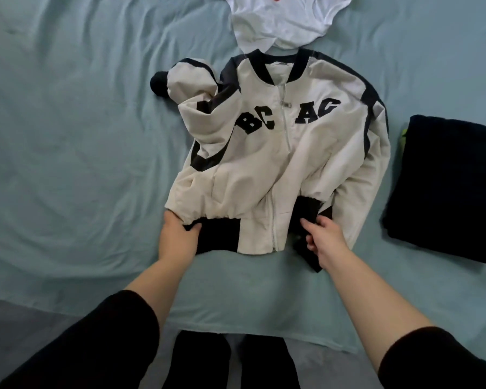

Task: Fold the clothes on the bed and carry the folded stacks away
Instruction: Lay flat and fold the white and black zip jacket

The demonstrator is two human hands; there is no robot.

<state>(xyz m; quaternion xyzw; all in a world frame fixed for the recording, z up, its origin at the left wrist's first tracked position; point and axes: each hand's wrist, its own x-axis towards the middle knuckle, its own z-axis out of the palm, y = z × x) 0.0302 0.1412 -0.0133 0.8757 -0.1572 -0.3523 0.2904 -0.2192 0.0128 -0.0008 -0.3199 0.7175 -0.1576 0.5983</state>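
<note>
- Fingers (192, 228) of the left hand (180, 238) curl round the dark hem band of the jacket (278, 164); the right hand (324, 238) pinches the hem's other corner.
- One jacket lies face up mid-bed (68, 136), one sleeve bunched. The hem likely needs pulling taut and level before folding upward.
- One dark folded stack (446, 192) sits to its right, and one white shirt (278, 23) lies beyond the collar.

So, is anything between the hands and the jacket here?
Nothing visible does. The left hand and the right hand both grip the jacket at its dark hem band, one near each lower corner.
</note>
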